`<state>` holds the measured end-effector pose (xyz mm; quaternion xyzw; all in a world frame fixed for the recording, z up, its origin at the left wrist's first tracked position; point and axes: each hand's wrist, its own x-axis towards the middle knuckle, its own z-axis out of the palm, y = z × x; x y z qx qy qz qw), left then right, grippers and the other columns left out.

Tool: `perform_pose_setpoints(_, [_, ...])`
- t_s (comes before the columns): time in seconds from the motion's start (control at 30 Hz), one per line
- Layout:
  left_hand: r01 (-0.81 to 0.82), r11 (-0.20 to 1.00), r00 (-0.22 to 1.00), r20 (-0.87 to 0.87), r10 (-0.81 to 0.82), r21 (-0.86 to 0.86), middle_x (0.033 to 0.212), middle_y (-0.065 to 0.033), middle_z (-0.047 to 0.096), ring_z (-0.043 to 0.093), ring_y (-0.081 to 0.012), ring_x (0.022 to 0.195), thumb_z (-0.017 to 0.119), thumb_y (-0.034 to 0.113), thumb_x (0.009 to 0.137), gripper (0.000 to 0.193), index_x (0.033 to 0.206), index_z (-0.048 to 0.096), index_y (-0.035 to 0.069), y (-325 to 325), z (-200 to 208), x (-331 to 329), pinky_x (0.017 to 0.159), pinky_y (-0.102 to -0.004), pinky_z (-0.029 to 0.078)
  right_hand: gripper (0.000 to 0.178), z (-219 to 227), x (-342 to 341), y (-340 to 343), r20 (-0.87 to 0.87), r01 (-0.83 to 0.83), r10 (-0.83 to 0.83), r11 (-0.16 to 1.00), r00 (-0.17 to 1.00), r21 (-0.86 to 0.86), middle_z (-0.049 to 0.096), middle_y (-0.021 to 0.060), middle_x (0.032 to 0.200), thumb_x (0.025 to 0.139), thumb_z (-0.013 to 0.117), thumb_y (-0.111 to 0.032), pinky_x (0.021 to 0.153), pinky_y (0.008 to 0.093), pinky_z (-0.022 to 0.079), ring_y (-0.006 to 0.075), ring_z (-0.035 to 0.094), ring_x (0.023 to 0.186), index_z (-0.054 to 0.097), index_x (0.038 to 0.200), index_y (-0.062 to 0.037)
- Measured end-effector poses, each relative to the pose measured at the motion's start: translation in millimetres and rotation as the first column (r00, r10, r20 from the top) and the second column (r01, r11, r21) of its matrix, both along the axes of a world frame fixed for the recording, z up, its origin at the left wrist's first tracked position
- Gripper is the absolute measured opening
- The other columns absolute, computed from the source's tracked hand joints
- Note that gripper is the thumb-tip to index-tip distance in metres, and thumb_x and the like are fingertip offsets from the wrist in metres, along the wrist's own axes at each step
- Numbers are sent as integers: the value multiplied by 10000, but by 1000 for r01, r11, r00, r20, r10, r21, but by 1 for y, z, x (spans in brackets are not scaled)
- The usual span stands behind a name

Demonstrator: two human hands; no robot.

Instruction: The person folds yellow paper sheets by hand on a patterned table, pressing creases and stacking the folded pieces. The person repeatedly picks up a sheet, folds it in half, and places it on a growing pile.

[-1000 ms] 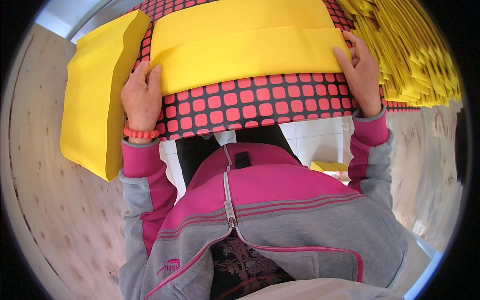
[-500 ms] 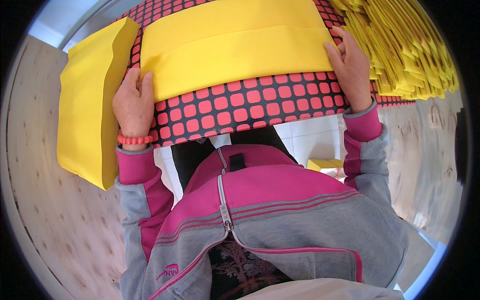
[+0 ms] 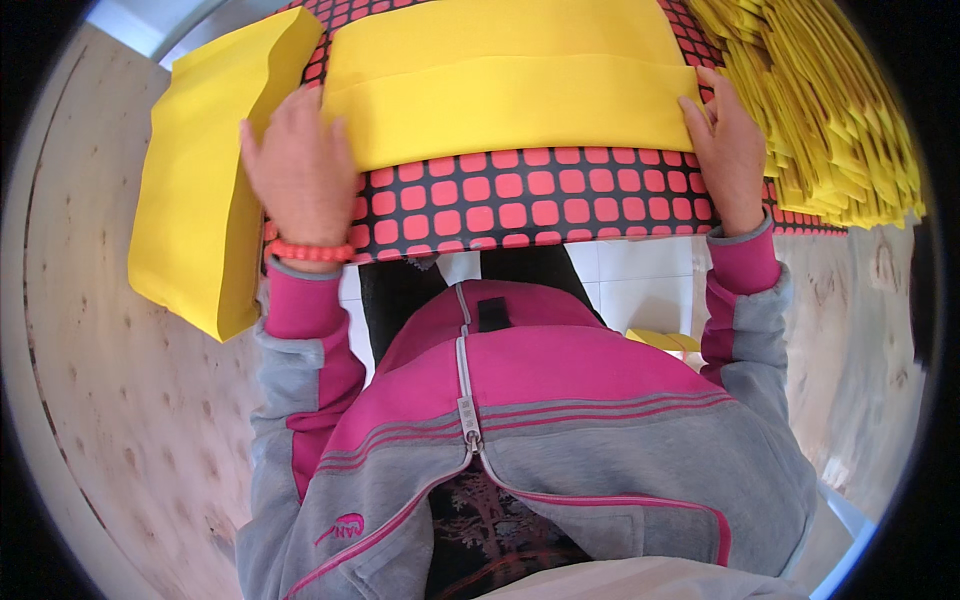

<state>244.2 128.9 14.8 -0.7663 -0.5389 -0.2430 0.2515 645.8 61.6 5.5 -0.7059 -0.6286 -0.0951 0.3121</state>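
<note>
A wide yellow sheet (image 3: 520,105), its near part folded over into a band, lies on a table covered in red squares on black (image 3: 500,205). At the sheet's left end is my left hand (image 3: 305,180), a red beaded bracelet on its wrist; it is slightly blurred, its fingers spread and holding nothing. My right hand (image 3: 730,155) grips the right end of the band between thumb and fingers. Left of my left hand rests a thick yellow stack (image 3: 200,170) of what look like similar sheets.
A large heap of folded yellow pieces (image 3: 820,110) lies at the table's right end, close to my right hand. Pale wooden boards (image 3: 100,330) flank the left side. Below the table a small yellow bundle (image 3: 662,341) shows on white floor tiles (image 3: 630,275).
My left hand has come off the sheet's left edge and its fingers have spread. My right hand stays at the right end. The whole view has shifted slightly.
</note>
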Motion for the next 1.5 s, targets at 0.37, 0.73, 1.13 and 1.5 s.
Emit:
perform_pose_setpoints(0.37, [522, 752, 851, 194, -487, -402, 1592, -228, 387, 340, -400, 1493, 578, 538, 981, 707, 1515, 467, 89, -36, -9, 90, 1194, -611, 247, 343, 0, 3, 1, -32, -24, 23, 1000, 999, -15, 587, 87, 713, 958, 692, -241, 591, 410, 452, 274, 586, 626, 636, 1266, -100])
perform_pose_setpoints(0.73, [410, 804, 907, 98, -410, -430, 1619, -203, 364, 319, -353, 1517, 566, 593, 963, 776, 1551, 433, 103, -33, -16, 65, 1198, -643, 197, 357, -2, 3, -4, 82, 54, -54, 999, 995, -3, 692, 99, 857, 947, 689, -231, 666, 409, 530, 295, 682, 758, 631, 1275, -103])
perform_pose_setpoints(1.13, [419, 795, 892, 37, -450, -438, 1634, -208, 338, 283, -371, 1534, 543, 523, 990, 700, 1552, 443, 119, -27, -20, 60, 1194, -669, 180, 537, 0, -174, -19, 146, -449, 429, 881, 891, 150, 638, 174, 1313, 875, 724, -342, 1090, 485, 420, 340, 572, 1289, 618, 1272, 4])
perform_pose_setpoints(1.5, [453, 786, 884, 101, -456, -420, 1645, -200, 320, 265, -359, 1542, 568, 518, 990, 715, 1568, 421, 124, -31, -19, 41, 1205, -653, 158, 745, -11, -134, -40, 173, -266, 271, 963, 947, -52, 549, 232, 1458, 913, 671, -533, 1166, 502, 350, 358, 489, 1399, 560, 1364, 49])
